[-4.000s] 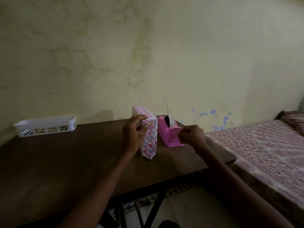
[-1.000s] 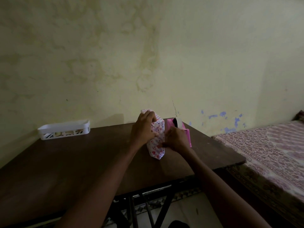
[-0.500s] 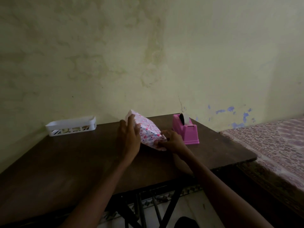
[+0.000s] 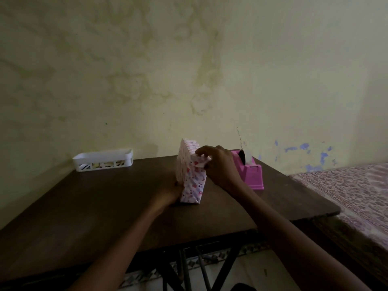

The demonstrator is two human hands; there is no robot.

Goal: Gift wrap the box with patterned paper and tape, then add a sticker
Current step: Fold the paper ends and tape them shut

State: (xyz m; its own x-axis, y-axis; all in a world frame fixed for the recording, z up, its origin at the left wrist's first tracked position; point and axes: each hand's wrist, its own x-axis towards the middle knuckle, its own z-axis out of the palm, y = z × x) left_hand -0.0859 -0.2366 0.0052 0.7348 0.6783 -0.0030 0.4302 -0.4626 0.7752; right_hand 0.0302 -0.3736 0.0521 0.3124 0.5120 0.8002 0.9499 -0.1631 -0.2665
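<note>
The gift-wrapped box stands on end near the middle of the dark wooden table, its narrow near face turned to the camera. The patterned paper covers every visible side.

Right hand: fingers curled over the top near corner of the box, pinching a loose paper flap that stands off the end face. The fingertips are in shadow. Whether tape lies under them cannot be made out.

Left hand: low against the box's left face, touching it near the base. The light is poor and the hand merges with the table, so it cannot be told whether the fingers are straight or curled.

A pink tape dispenser sits just beyond the right hand — partly hidden by it — with its tape roll showing at the top. It stands beside the box, apart from it.

A white slotted basket rests at the far left edge by the wall (contents pale and indistinct). A patterned bed cover lies to the right, cut off by the frame. The table's metal legs are only partly visible below.
</note>
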